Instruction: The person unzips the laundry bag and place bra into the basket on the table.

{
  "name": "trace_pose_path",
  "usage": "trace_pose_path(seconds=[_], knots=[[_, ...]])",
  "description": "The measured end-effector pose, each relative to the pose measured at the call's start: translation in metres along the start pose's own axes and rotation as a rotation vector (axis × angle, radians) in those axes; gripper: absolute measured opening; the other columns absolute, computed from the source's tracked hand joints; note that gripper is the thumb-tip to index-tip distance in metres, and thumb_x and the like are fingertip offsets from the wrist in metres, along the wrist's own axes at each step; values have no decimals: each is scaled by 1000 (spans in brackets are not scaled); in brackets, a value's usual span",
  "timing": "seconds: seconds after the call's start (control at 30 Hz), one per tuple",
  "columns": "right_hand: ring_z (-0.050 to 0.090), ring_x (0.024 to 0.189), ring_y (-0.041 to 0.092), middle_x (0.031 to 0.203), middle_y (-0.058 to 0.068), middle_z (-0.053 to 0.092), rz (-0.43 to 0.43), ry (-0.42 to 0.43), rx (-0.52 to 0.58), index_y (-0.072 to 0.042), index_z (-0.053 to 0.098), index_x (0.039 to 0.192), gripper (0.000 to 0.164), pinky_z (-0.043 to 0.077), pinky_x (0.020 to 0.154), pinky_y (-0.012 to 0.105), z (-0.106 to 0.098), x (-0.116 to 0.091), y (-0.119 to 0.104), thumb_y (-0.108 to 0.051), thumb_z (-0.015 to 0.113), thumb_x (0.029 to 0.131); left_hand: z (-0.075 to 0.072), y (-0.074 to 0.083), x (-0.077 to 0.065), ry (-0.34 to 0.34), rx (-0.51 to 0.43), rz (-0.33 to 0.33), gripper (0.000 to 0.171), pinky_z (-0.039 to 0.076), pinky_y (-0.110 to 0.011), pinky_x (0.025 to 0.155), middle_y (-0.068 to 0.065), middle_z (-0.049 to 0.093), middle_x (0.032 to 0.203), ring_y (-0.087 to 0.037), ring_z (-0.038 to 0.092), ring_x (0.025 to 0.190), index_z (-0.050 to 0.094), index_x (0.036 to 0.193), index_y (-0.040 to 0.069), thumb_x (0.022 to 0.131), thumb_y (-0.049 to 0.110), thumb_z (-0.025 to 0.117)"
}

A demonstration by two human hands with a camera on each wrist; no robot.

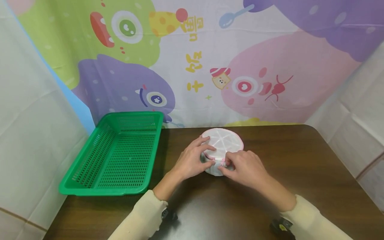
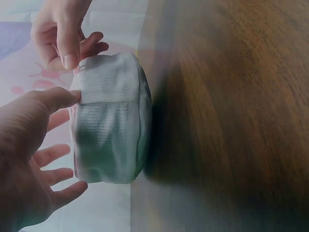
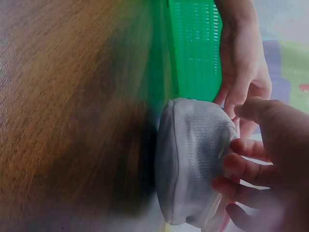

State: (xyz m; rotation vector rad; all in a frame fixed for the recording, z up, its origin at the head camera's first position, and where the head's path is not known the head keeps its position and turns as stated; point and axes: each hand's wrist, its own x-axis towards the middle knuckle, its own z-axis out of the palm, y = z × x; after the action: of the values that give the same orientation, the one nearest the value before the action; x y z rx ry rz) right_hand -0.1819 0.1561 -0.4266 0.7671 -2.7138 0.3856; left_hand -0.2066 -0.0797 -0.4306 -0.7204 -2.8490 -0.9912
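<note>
A round white mesh laundry bag [image 1: 225,140] with pink trim stands on the table in front of the person, its flat lid facing up. My left hand [image 1: 191,159] holds it from the left, fingers spread over the lid; in the left wrist view the thumb presses the upper rim of the mesh side wall [image 2: 108,128]. At the near right edge my right hand [image 1: 247,167] pinches a small pink patterned tab [image 1: 222,162] between thumb and index finger. Its other fingers lie close to the rim in the right wrist view, where the grey-white side [image 3: 195,154] bulges slightly.
A green perforated plastic basket [image 1: 153,151] sits at the left of the brown wooden table [image 1: 300,160], beside the left forearm. Behind the table hangs a cartoon-printed cloth [image 1: 207,110]. Pale tiled walls [image 1: 364,100] flank both sides.
</note>
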Motion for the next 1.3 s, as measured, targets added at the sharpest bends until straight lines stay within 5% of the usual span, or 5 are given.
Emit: trace_pose_path(seconds=[0.5,0.9,1.3], knots=[[37,56,6,62,-11,54,-36,-13,-16,-21,63,79,32,31,53,25,6,4,4,-35,89,92,3,0,0,-19,15,25,20,43,-68,131,-13,55,174,-44,39,171,85,117,17,100,26,87],[32,53,8,58,-10,45,-75,3,-13,-18,61,76,27,28,52,25,11,7,5,-20,75,98,6,-5,3,16,22,81,11,46,-63,131,-18,59,170,-50,45,166,82,107,13,99,19,87],[41,60,8,63,-7,53,-62,113,59,-16,68,84,17,36,55,26,14,3,3,-14,77,98,8,-6,5,71,13,108,14,53,-60,126,-21,63,165,-50,54,159,78,104,13,96,15,89]])
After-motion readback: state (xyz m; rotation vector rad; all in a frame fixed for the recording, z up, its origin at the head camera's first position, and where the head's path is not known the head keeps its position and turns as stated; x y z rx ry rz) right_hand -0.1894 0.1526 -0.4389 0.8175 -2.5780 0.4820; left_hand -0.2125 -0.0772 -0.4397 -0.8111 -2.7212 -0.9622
